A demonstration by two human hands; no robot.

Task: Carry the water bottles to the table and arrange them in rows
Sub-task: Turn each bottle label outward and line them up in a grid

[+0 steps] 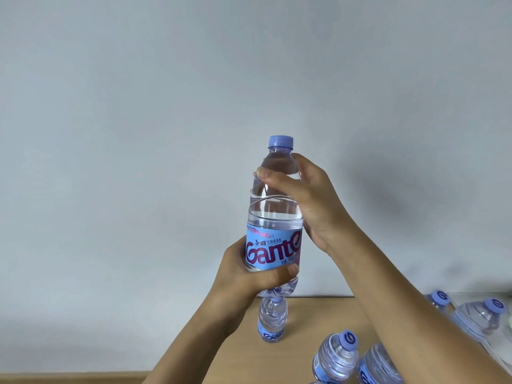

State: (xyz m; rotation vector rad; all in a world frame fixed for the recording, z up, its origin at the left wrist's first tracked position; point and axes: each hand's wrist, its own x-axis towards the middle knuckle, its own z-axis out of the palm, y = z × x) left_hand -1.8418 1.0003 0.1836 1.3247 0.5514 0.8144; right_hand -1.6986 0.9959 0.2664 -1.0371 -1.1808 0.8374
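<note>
I hold a clear water bottle (273,217) with a blue label and a blue cap upright in front of the wall, well above the table. My left hand (249,275) grips its lower body just under the label. My right hand (307,200) wraps round its shoulder below the cap. On the wooden table (310,328) one bottle (273,322) stands alone directly below the held one. Two more bottles (336,358) (378,367) stand close together at the bottom right, partly behind my right forearm.
Further capped bottles (482,317) sit at the far right on a pale, glassy surface (496,347) beside the table. A plain grey wall fills the background. The table's far edge runs just behind the lone bottle.
</note>
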